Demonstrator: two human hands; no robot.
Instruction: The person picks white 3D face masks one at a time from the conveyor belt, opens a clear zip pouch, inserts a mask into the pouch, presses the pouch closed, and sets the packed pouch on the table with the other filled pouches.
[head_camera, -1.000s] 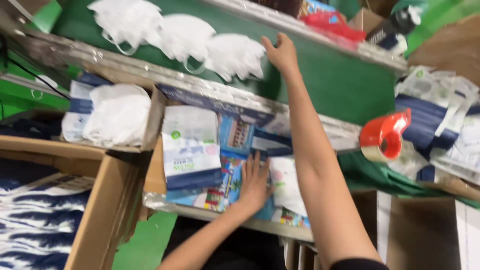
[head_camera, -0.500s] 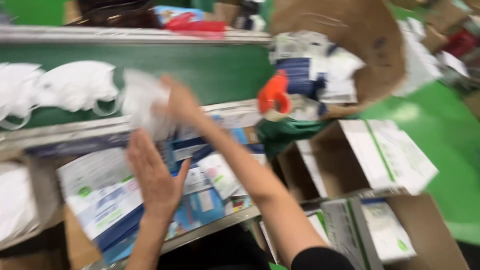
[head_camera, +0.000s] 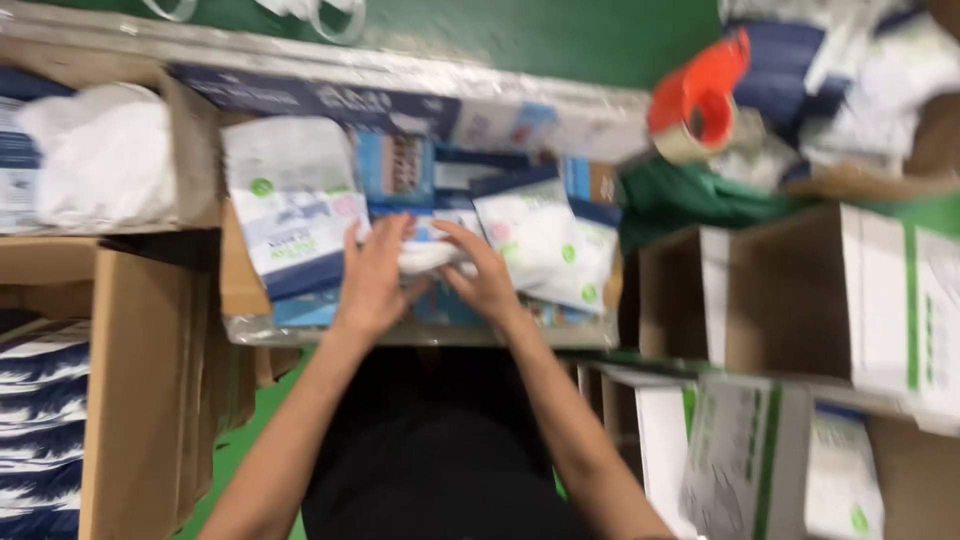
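Note:
My left hand and my right hand meet over a small work shelf, both closed around a folded white face mask. Flat printed mask pouches lie around them: a white and blue pouch to the left of my left hand, and a white pouch with green dots to the right of my right hand. The picture is blurred, so the exact finger grip is unclear.
A cardboard box with white masks sits at the left. A green conveyor belt runs along the top. A red tape dispenser sits upper right. Open cartons of pouches stand at the right, another brown carton lower left.
My right hand came down from the belt with a white mask. Both hands have closed together on it over the shelf. The camera swung down and right.

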